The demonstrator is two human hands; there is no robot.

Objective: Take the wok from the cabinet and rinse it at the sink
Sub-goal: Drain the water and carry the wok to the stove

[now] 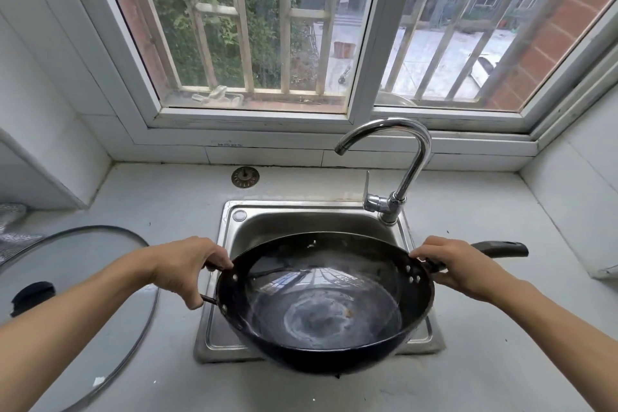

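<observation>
Dark wok (326, 304), wet, glossy, slightly tilted

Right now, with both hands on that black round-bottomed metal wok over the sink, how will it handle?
The black round-bottomed metal wok looks rigid and probably heavy, since the left hand and the right hand both grip its handles. Its curved base would likely rock if set down. The glossy inside may be slippery.

The wok (324, 304) hides the sink (230, 227) floor. The glass lid (83, 294) and a grey cloth (11, 221) run off the left edge.
</observation>
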